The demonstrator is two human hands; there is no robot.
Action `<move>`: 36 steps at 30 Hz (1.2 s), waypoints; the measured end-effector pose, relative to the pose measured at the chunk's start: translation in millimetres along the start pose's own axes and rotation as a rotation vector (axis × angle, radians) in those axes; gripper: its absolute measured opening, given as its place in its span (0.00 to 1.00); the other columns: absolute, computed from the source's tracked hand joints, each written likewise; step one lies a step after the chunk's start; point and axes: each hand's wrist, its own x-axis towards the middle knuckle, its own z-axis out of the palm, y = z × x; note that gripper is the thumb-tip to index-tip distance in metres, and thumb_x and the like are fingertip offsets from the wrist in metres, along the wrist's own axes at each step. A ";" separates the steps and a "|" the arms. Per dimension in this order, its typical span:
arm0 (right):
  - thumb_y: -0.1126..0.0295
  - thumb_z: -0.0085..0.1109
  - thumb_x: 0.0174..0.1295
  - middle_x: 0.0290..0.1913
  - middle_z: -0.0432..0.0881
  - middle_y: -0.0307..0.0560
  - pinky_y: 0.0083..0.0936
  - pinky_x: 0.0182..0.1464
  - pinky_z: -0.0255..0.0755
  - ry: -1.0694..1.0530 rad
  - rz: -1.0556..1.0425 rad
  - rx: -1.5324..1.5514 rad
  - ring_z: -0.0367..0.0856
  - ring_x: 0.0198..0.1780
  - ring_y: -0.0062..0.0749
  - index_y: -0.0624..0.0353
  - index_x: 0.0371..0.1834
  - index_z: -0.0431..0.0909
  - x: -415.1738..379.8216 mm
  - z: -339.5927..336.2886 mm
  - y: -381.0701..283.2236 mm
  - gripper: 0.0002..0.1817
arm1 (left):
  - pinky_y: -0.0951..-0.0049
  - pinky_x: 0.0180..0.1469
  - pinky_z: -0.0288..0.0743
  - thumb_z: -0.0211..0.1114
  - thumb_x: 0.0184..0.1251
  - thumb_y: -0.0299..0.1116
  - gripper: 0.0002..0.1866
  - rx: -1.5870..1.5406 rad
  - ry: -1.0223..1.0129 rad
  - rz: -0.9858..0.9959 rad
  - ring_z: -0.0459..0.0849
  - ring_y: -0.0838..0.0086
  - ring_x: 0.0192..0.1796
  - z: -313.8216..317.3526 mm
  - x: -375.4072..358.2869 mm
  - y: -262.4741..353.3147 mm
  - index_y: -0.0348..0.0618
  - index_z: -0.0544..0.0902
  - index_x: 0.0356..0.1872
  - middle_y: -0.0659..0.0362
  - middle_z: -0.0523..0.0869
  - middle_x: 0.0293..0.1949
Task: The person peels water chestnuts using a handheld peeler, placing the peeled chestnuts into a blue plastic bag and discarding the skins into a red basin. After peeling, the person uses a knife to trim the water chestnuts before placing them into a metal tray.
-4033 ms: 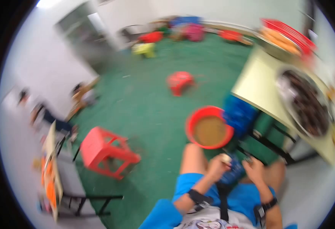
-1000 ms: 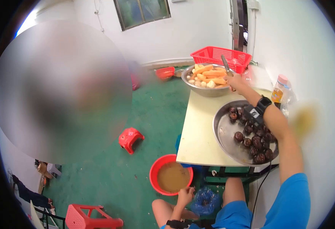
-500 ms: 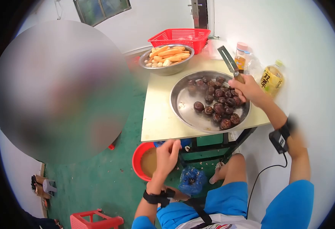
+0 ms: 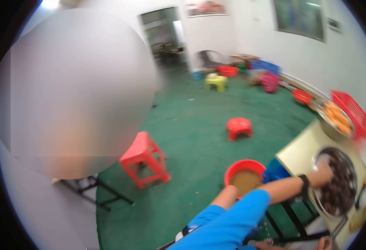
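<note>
My left hand point(image 4: 323, 173) reaches over the left side of the round metal pan point(image 4: 317, 196), its fingers smeared by motion. Dark round fruits point(image 4: 340, 177) fill much of the pan. At the bottom right edge, my right hand point(image 4: 324, 243) shows only in part, its fingers closed at the metal peeler point(image 4: 339, 227), beside the pan's near end. The pan stands on a pale table point(image 4: 297, 152). Behind it, a metal bowl point(image 4: 332, 128) holds peeled orange pieces point(image 4: 337, 118).
A red basket point(image 4: 351, 112) stands behind the bowl. Beside the table, a red basin point(image 4: 244, 166) holds brownish liquid. A tall red stool point(image 4: 143, 154) and a low one point(image 4: 239, 127) stand on the green floor. A large blurred patch hides the left.
The view has swung left, so the table and pan now lie at the right edge. My left hand has gone from below the table edge to the pan. My right hand is lower, away from the fruits.
</note>
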 end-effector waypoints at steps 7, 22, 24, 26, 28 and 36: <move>0.67 0.54 0.57 0.16 0.63 0.36 0.16 0.13 0.50 -0.133 -0.003 0.319 0.57 0.12 0.17 0.60 0.31 0.67 -9.8 23.1 -16.5 0.09 | 0.61 0.37 0.70 0.64 0.36 0.30 0.17 -0.393 0.354 -0.115 0.75 0.54 0.38 -55.6 -25.9 -2.3 0.35 0.73 0.31 0.45 0.74 0.34; 0.66 0.56 0.56 0.15 0.67 0.38 0.15 0.11 0.52 -0.513 0.021 0.255 0.61 0.11 0.18 0.60 0.31 0.71 -13.3 134.6 33.6 0.09 | 0.81 0.06 0.54 0.46 0.57 0.38 0.13 -1.776 -0.134 -0.343 0.65 0.82 0.07 -97.5 -243.9 -23.4 0.42 0.70 0.20 0.61 0.71 0.11; 0.65 0.56 0.56 0.17 0.70 0.41 0.17 0.14 0.58 -0.440 0.000 0.113 0.64 0.13 0.20 0.62 0.31 0.72 -23.3 159.8 46.4 0.11 | 0.82 0.06 0.51 0.46 0.56 0.42 0.14 -1.867 -0.243 -0.700 0.64 0.82 0.07 -73.4 -278.4 -10.0 0.44 0.71 0.20 0.61 0.72 0.11; 0.61 0.57 0.55 0.20 0.73 0.43 0.22 0.20 0.64 -0.299 -0.204 -0.040 0.69 0.18 0.24 0.65 0.32 0.73 -26.8 182.7 65.5 0.15 | 0.82 0.07 0.50 0.44 0.56 0.48 0.17 -1.880 -0.276 -0.916 0.63 0.83 0.07 -51.2 -303.4 4.5 0.47 0.71 0.23 0.61 0.71 0.11; 0.57 0.58 0.54 0.21 0.74 0.45 0.27 0.26 0.67 -0.309 -0.122 -0.008 0.71 0.22 0.28 0.67 0.33 0.73 -40.5 197.0 47.8 0.20 | 0.80 0.07 0.51 0.40 0.56 0.54 0.22 -2.049 -0.488 -0.962 0.62 0.82 0.06 -26.2 -317.4 14.2 0.46 0.72 0.30 0.61 0.70 0.10; 0.57 0.60 0.52 0.19 0.71 0.40 0.19 0.16 0.57 -0.346 -0.064 0.171 0.63 0.15 0.19 0.67 0.32 0.73 -42.3 219.3 44.7 0.20 | 0.84 0.09 0.48 0.37 0.52 0.66 0.30 -2.301 -0.620 -0.902 0.56 0.83 0.07 1.6 -330.1 16.3 0.50 0.73 0.30 0.68 0.62 0.08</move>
